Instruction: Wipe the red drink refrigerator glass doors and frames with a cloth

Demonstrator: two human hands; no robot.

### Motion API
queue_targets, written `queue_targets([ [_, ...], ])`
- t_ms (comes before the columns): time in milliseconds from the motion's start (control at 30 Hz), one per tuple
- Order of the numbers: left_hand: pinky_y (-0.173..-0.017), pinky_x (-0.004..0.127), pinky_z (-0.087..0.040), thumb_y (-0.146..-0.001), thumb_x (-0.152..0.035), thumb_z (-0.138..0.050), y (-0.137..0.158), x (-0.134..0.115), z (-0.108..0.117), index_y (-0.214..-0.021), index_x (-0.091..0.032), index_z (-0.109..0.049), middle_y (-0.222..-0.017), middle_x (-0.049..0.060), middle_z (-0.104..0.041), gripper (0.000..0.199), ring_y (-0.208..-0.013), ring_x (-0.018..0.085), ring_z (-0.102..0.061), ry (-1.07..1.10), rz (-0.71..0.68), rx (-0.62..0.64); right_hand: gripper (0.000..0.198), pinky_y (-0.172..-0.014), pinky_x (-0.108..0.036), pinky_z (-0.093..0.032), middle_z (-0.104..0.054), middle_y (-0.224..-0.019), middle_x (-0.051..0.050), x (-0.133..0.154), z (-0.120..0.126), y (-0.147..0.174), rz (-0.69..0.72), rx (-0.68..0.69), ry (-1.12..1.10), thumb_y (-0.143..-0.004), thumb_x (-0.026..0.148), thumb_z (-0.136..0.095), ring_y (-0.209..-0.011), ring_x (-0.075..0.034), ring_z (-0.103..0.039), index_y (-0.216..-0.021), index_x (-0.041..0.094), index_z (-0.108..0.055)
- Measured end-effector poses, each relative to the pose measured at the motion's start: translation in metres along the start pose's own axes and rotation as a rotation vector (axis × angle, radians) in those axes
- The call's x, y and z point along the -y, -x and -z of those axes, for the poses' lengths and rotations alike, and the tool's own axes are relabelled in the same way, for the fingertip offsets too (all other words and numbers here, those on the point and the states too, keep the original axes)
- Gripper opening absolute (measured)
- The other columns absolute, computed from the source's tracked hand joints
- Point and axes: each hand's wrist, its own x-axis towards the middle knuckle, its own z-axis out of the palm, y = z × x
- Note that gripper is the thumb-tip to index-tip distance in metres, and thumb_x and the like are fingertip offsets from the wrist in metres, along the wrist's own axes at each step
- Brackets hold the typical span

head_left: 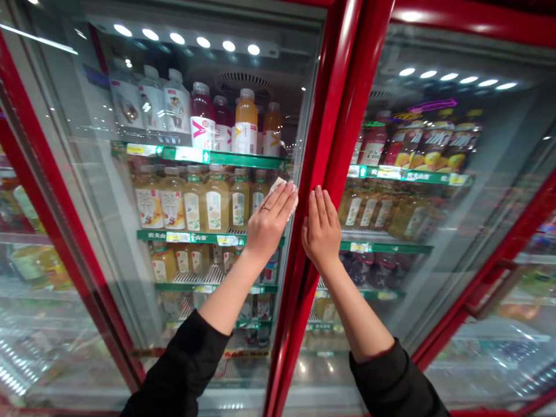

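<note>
My left hand (270,225) presses a crumpled whitish cloth (278,183) against the left glass door (297,92), close to its right edge. The fingers lie together over the cloth and hide most of it; one finger wears a thin ring. To its right, my right hand (322,231) rests flat on the red door frame (336,98), fingers stretched upward, nothing in it. Black sleeves end at both forearms. Behind the left glass, bottles of yellowish drink (215,200) stand on a shelf near my left hand.
Drinks fill several shelves with green price strips (243,160). Behind the right glass stand more bottles (434,142). A door handle (493,289) sticks out at the right. Another red frame (52,202) slants down the left side. Ceiling lights reflect in the glass.
</note>
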Motion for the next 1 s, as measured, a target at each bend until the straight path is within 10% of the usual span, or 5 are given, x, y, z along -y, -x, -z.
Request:
queue_targets([
  [267,-0.138,0.043,-0.041,-0.110,-0.005,-0.043,0.037,0.001,0.008,-0.178,-0.025,-0.020,-0.173,0.007,-0.051,0.075,-0.166,0.020,-0.039,0.054,0.148,-0.010,0.070,-0.138,-0.058,-0.032,-0.037,-0.181,-0.013,0.006,-0.003,0.001,-0.107,0.035,-0.030,-0.112,0.022,-0.032,-0.170,-0.028,-0.030,-0.179,0.019,-0.016],
  [567,-0.141,0.041,-0.030,-0.114,-0.015,-0.029,-0.010,0.013,-0.005,-0.176,-0.022,-0.026,-0.177,0.005,-0.046,0.063,-0.169,0.019,-0.027,0.015,0.062,0.123,0.064,-0.137,-0.058,-0.031,-0.039,-0.180,-0.014,0.024,-0.011,0.017,-0.242,0.038,-0.036,-0.117,0.034,-0.026,-0.171,-0.028,-0.027,-0.179,0.020,-0.020],
  [733,-0.141,0.047,-0.028,-0.113,-0.023,-0.038,0.037,0.005,-0.002,-0.179,-0.021,-0.010,-0.182,0.009,-0.036,0.072,-0.170,0.027,-0.021,-0.004,0.198,0.130,0.063,-0.138,-0.056,-0.030,-0.045,-0.177,-0.014,0.027,-0.016,0.027,-0.232,0.019,-0.028,-0.117,0.033,-0.023,-0.170,-0.025,-0.031,-0.179,0.021,-0.021],
  [1000,-0.142,0.039,-0.027,-0.113,-0.012,-0.023,0.041,-0.016,-0.011,-0.173,-0.018,-0.033,-0.175,0.006,-0.049,0.061,-0.169,0.016,-0.027,0.058,0.021,0.222,0.067,-0.137,-0.060,-0.028,-0.040,-0.179,-0.015,0.024,-0.012,0.030,-0.222,0.087,-0.025,-0.113,0.035,-0.022,-0.171,-0.029,-0.027,-0.177,0.016,-0.027],
])
